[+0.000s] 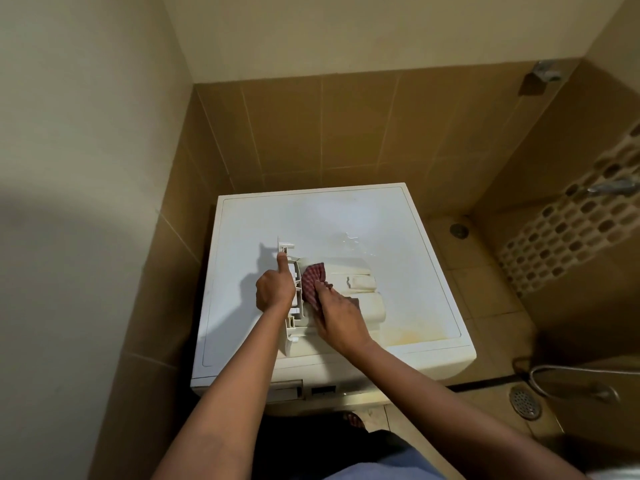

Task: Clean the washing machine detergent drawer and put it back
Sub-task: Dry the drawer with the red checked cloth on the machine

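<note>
The cream detergent drawer (pixel 360 282) lies on its side on top of the white washing machine (pixel 346 216). My left hand (pixel 275 287) grips the drawer's front panel at its left edge, thumb pointing up along it. My right hand (pixel 337 315) presses a red checked cloth (pixel 313 280) against the drawer's underside, fingers curled over the cloth. The drawer's inner compartments are turned away and hidden.
A small puddle of water (pixel 349 242) glistens on the machine top behind the drawer. The open drawer slot (pixel 285 389) shows on the machine's front. Tiled walls close in on the left and behind. To the right lie a floor drain (pixel 524 401), a hose and a wall tap (pixel 611 187).
</note>
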Available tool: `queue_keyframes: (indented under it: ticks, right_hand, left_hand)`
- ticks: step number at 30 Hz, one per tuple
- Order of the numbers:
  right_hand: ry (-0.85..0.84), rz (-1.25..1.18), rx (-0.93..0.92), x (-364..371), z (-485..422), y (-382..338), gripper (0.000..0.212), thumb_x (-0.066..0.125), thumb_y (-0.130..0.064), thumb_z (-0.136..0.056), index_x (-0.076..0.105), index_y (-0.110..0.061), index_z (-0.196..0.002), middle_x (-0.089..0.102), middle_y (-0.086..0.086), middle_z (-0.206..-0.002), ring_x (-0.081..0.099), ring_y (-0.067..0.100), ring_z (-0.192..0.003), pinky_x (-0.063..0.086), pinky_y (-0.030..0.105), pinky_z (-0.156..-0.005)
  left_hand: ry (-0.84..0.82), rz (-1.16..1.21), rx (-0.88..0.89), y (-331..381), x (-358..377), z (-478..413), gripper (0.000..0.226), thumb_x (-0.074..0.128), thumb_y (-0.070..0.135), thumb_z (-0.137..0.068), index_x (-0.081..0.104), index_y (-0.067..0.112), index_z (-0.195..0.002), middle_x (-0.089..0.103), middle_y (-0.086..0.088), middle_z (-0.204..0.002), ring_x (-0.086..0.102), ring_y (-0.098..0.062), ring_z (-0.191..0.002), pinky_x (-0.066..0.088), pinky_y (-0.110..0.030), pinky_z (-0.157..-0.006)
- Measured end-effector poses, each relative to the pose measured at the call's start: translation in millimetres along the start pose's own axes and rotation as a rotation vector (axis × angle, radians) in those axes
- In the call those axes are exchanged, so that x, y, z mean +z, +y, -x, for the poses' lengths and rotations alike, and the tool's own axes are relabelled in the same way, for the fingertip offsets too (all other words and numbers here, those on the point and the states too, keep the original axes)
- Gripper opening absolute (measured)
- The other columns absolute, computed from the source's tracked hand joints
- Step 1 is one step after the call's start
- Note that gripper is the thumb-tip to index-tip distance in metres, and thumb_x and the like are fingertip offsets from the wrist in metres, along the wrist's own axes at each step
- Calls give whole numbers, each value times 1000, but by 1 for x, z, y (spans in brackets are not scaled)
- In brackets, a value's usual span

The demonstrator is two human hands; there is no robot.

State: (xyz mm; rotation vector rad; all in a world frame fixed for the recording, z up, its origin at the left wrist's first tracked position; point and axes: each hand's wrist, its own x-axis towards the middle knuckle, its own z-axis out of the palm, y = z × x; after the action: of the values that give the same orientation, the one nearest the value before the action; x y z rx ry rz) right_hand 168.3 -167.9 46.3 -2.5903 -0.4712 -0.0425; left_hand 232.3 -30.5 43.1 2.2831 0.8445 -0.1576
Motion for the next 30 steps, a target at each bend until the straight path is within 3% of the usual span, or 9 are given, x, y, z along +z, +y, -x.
queue_keyframes:
  ticks: [3,6,10,15,18,21,24,28,30]
  right_hand:
    - [5,137,-156,-15,14,31,49,65,-23,-82,56,-3,-125,69,15,-107,67,34,-94,57,41,-68]
    - [116,178,-36,-23,32,59,47,76,-17,-71,63,-5,-114,71,11,-93,68,33,-78,55,38,-60]
    - [187,-20,216,-7,33,39,46,65,-11,-80,57,-7,-124,66,13,-114,63,32,-99,51,40,-82]
    - [87,-146,-15,15,37,6,41,56,-14,-88,53,-11,-129,60,10,-129,57,28,-117,42,39,-104]
    - [114,-71,-45,13,45,22,43,63,-16,-86,56,-11,-128,62,9,-128,61,28,-112,47,41,-99]
    - [187,-103,129,7,60,44,44,64,-17,-86,55,-17,-128,61,6,-128,62,26,-109,57,43,-84]
    - [215,-220,414,2,67,62,49,59,-17,-89,47,-20,-136,55,8,-136,58,28,-112,53,43,-88]
    - [292,-510,638,-10,54,64,34,56,-25,-91,46,-17,-122,66,12,-104,62,19,-78,46,20,-58]
    - [269,-660,745,-18,43,66,37,61,-25,-88,45,-15,-119,65,12,-101,58,14,-75,43,20,-58]
  left_hand:
    - [-5,14,3,-1,-1,1,77,16,67,-96,57,5,-74,63,-17,-91,59,-31,-80,38,-31,-59]
    - [-21,29,12,-3,-2,0,76,16,67,-95,53,7,-68,64,-17,-90,55,-27,-72,35,-29,-54]
    - [-7,43,19,-2,0,0,80,17,66,-96,62,1,-83,63,-17,-93,59,-31,-82,40,-31,-61]
    - [70,23,89,-2,0,0,70,22,59,-99,56,4,-74,63,-19,-92,53,-30,-77,37,-32,-59]
    - [82,30,147,-2,0,0,69,25,54,-101,62,-1,-82,66,-23,-97,60,-36,-88,42,-35,-64]
    - [81,29,166,-1,0,1,69,26,52,-102,65,-4,-90,66,-24,-99,61,-38,-94,43,-36,-67]
    - [80,47,176,-1,-1,2,67,28,50,-102,65,-5,-89,67,-24,-98,62,-38,-94,42,-35,-68]
    - [84,69,178,-1,-3,3,65,30,49,-102,65,-3,-84,67,-24,-97,62,-38,-93,41,-34,-68]
    - [88,71,163,-1,-5,3,67,30,49,-102,66,-5,-86,67,-25,-97,62,-38,-93,40,-33,-68]
